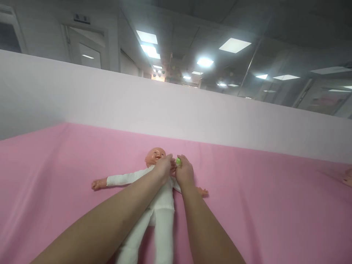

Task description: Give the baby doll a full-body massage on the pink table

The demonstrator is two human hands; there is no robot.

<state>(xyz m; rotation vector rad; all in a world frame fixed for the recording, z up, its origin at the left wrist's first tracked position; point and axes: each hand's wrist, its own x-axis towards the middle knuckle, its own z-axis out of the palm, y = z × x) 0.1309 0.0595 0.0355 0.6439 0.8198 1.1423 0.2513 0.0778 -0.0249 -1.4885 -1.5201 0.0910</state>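
Right grip (184, 172) pinched a green object (178, 161); left grip (164, 167), closure unclear, overlapped the doll (164, 198) near the far edge of the sheet (225, 176).

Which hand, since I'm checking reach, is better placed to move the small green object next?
Probably the right hand: the small green object appears pinched in it. The left hand is close beside it, nearer the doll's head, but no grip on the object shows.
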